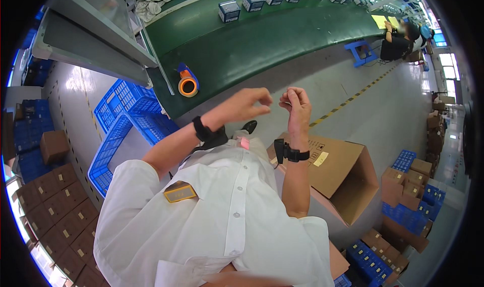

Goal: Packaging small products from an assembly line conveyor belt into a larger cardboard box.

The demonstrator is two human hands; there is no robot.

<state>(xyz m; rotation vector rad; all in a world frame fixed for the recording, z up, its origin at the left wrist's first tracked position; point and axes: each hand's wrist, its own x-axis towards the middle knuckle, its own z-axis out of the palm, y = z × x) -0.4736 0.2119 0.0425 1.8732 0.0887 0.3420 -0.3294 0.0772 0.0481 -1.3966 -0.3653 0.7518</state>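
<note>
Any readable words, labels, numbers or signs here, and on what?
I copy out no lettering; it stands here:
Open cardboard carton: printed symbols, yellow label with small marks.
Yellow-edged badge on the shirt: small lettering, unclear.
Small blue boxes on the green bench: print too small.
Stacked brown cartons, left: labels too small.

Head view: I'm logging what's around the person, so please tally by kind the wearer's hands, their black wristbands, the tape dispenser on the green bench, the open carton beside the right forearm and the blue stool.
Hands: 2 (left hand, right hand)
Black wristbands: 2 (left wristband, right wristband)
Tape dispenser: 1
Open carton: 1
Blue stool: 1
Total: 7
</note>
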